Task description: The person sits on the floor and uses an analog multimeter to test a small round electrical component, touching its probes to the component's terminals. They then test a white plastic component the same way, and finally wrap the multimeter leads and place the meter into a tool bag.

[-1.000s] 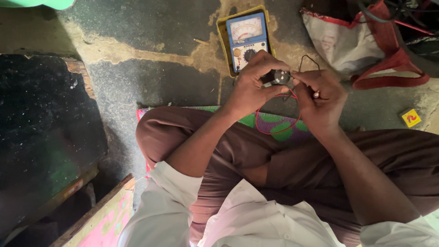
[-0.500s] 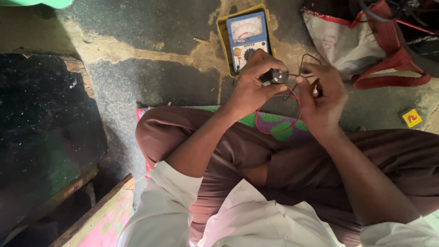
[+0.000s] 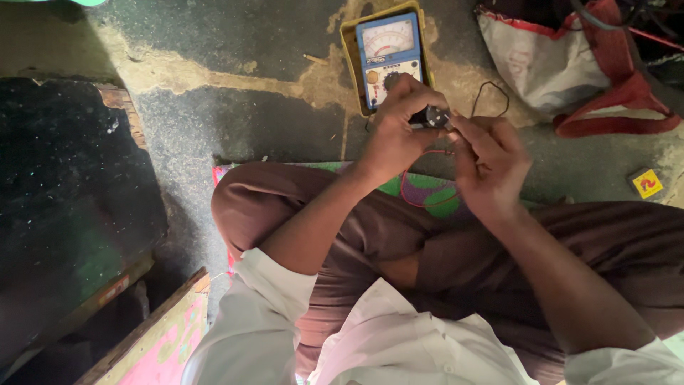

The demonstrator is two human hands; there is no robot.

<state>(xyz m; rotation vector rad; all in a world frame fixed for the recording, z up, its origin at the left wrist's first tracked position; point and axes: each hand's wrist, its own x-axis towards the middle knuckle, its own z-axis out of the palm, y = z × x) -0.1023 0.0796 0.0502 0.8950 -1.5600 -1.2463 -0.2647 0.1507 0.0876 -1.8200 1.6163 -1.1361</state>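
Observation:
My left hand (image 3: 396, 130) is closed around a small dark cylindrical part (image 3: 432, 117), held above my crossed legs. My right hand (image 3: 490, 162) is just to its right, fingertips pinched at the end of that part; what they pinch is hidden. A thin red wire (image 3: 420, 202) loops down below both hands. An analog meter (image 3: 388, 47) with a blue face, dial and yellow case lies on the floor just beyond my left hand, with a thin black lead (image 3: 491, 96) curling beside it.
A white and red cloth bag (image 3: 570, 68) lies at the top right. A small yellow box (image 3: 647, 183) sits on the floor at the right. A green patterned mat (image 3: 420, 189) is under my legs. Dark slab (image 3: 64, 207) and wooden planks (image 3: 142, 321) at left.
Both hands have shifted slightly, staying together on the small part; my right hand's fingers have closed in tighter against it. The meter has not moved.

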